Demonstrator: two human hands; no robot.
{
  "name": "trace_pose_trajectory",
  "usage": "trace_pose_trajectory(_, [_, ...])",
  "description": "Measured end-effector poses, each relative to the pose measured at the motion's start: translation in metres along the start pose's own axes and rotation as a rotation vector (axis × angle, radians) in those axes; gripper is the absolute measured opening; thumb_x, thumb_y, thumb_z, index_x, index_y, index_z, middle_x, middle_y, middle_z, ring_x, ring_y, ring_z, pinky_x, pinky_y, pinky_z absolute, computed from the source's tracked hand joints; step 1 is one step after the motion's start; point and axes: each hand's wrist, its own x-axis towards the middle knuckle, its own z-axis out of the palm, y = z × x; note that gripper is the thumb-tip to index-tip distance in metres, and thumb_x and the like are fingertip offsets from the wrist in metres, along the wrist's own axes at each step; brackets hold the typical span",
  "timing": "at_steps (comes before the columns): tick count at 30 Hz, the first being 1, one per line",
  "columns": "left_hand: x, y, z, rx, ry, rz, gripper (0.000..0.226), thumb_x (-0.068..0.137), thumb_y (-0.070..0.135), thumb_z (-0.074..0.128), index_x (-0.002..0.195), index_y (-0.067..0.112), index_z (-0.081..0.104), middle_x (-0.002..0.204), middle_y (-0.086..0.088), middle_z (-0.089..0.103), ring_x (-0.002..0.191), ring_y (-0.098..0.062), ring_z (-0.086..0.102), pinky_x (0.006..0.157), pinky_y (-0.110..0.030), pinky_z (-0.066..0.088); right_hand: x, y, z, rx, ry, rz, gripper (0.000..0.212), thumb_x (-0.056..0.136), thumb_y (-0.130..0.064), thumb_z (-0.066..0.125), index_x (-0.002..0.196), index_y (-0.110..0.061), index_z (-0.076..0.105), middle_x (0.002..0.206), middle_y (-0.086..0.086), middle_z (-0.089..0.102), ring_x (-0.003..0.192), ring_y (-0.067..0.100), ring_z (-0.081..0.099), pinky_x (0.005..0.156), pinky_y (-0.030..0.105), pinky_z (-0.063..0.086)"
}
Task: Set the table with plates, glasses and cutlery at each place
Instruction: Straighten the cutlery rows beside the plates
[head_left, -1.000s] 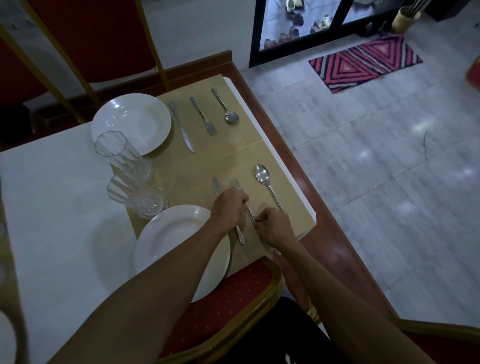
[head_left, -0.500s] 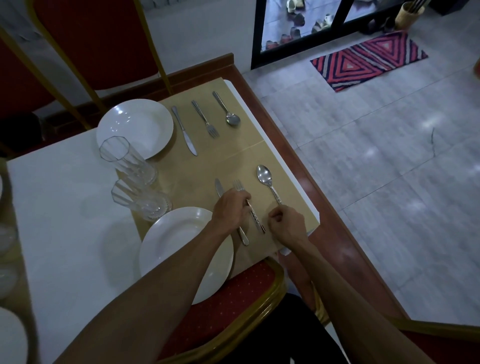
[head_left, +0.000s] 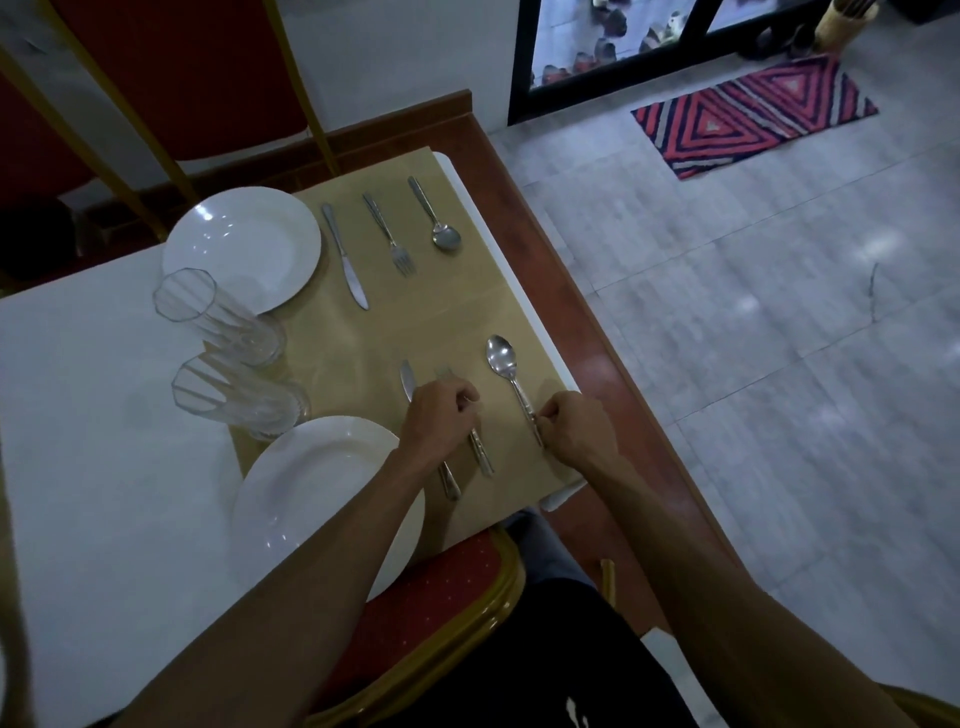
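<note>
Hands: left (head_left: 439, 413) grasping steel fork (head_left: 480, 452) | right (head_left: 574, 428) pinching shiny spoon (head_left: 506, 371)

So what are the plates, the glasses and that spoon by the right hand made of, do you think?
Near plate: probably glazed ceramic, plain white with small bright glints, though melamine could look alike. Near glass: clear, ribbed, see-through to the mat, so likely glass; hard plastic cannot be ruled out. Spoon: polished metal, likely stainless steel, with a silvery mirror-like bowl.
</note>
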Motion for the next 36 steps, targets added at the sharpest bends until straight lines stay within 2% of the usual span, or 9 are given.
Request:
trace_pose_trajectory(5, [-0.018,-0.001,0.009,0.038,-0.061,-0.153,0.018,0.081,0.008,0.068,0.098,0.011,0.072,0.086,-0.003,0.072,0.081,-0.016,0.068,0.077,-0.03,0.055,0.019,0.006,-0.006,-0.031,-0.133,-0.053,0.02,0.082,-0.026,0.063,0.07,-0.012,0.07,0.068,0.002,0.069,0.066,0.02,0.068,0.066,0.04,0.061])
trace_pose_trajectory(10, [-0.028,0.007,0.019,0.041,0.002,-0.263,0.017,0.084,0.011,0.068,0.085,0.013,0.051,0.078,-0.002,0.063,0.076,-0.019,0.06,0.065,-0.03,0.047,0.041,-0.003,-0.014,-0.091,-0.258,-0.104,0.022,0.081,-0.028,0.066,0.076,-0.007,0.068,0.073,0.006,0.069,0.072,0.023,0.069,0.068,0.034,0.059])
trace_pose_trajectory(13, [-0.028,0.011,0.022,0.028,0.055,-0.339,0.021,0.083,0.013,0.071,0.083,0.013,0.05,0.077,-0.005,0.062,0.075,-0.02,0.06,0.064,-0.029,0.045,0.05,-0.008,-0.013,-0.156,-0.297,-0.123,0.02,0.078,-0.026,0.066,0.068,-0.013,0.054,0.084,0.011,0.068,0.078,0.026,0.068,0.064,0.029,0.05])
trace_pose_trajectory(16, [-0.028,0.011,0.025,0.011,0.076,-0.399,0.018,0.083,0.014,0.071,0.086,0.009,0.054,0.081,-0.008,0.065,0.077,-0.021,0.062,0.066,-0.031,0.048,0.054,-0.015,-0.014,-0.207,-0.298,-0.159,0.031,0.079,-0.021,0.064,0.062,-0.018,0.039,0.078,0.009,0.059,0.072,0.025,0.061,0.061,0.028,0.045])
trace_pose_trajectory(20, [-0.029,0.007,0.028,0.001,0.11,-0.444,0.018,0.082,0.018,0.072,0.091,0.007,0.06,0.085,-0.007,0.067,0.08,-0.02,0.064,0.069,-0.03,0.05,0.059,-0.02,-0.012,-0.24,-0.308,-0.191,0.03,0.079,-0.019,0.066,0.062,-0.016,0.042,0.068,0.003,0.054,0.065,0.021,0.056,0.055,0.026,0.042])
trace_pose_trajectory(23, [-0.03,0.008,0.031,-0.028,0.149,-0.452,0.019,0.081,0.02,0.073,0.087,0.007,0.061,0.081,-0.006,0.067,0.076,-0.019,0.064,0.062,-0.024,0.047,0.06,-0.02,-0.01,-0.242,-0.303,-0.214,0.03,0.078,-0.017,0.066,0.062,-0.015,0.041,0.066,0.001,0.052,0.065,0.022,0.056,0.058,0.027,0.043])
trace_pose_trajectory(27, [-0.031,0.015,0.037,-0.043,0.202,-0.457,0.018,0.082,0.019,0.074,0.084,0.008,0.059,0.076,-0.006,0.066,0.07,-0.016,0.062,0.054,-0.015,0.036,0.058,-0.015,-0.007,-0.215,-0.297,-0.215,0.025,0.078,-0.012,0.064,0.062,-0.013,0.045,0.06,-0.001,0.05,0.06,0.02,0.057,0.046,0.023,0.035])
trace_pose_trajectory(32, [-0.029,0.017,0.043,-0.02,0.241,-0.424,0.013,0.084,0.011,0.071,0.085,0.007,0.059,0.077,-0.008,0.066,0.072,-0.019,0.065,0.061,-0.02,0.045,0.057,-0.011,-0.006,-0.15,-0.287,-0.191,0.018,0.076,-0.017,0.066,0.065,-0.011,0.053,0.068,0.004,0.057,0.071,0.026,0.064,0.059,0.026,0.042])
trace_pose_trajectory(36, [-0.029,0.017,0.046,-0.042,0.256,-0.411,0.011,0.085,0.009,0.069,0.083,0.009,0.058,0.075,-0.006,0.065,0.069,-0.017,0.064,0.058,-0.015,0.044,0.057,-0.007,-0.002,-0.102,-0.283,-0.192,0.014,0.075,-0.019,0.066,0.07,-0.006,0.065,0.068,0.005,0.063,0.074,0.025,0.069,0.061,0.025,0.045])
